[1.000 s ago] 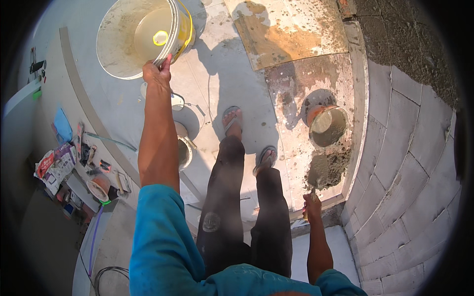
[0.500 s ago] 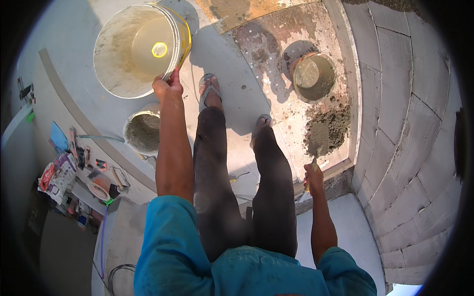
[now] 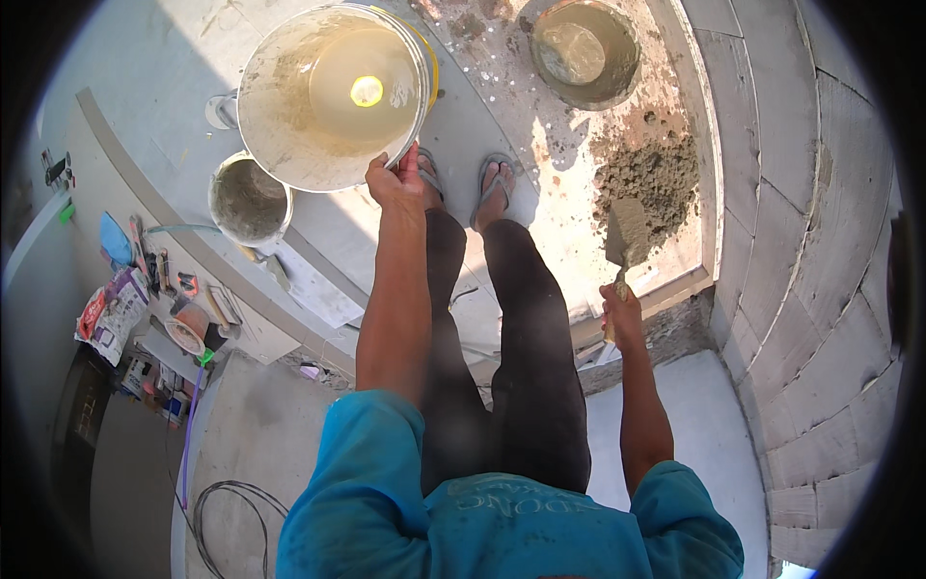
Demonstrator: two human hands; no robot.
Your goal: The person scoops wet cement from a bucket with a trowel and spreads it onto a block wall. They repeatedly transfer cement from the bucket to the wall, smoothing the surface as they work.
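Left fingers (image 3: 411, 162) clamp the bucket rim (image 3: 422, 87); right fingers (image 3: 610, 305) (curled round) grip the trowel (image 3: 627, 232).

Off-white, yellow-edged bucket (image 3: 278, 114) seen upper left; grey, dark-speckled mortar (image 3: 658, 183) logged upper right; pale-lettered teal shirt (image 3: 540, 529) tagged bottom centre; black trousers (image 3: 535, 367) noted mid-frame.
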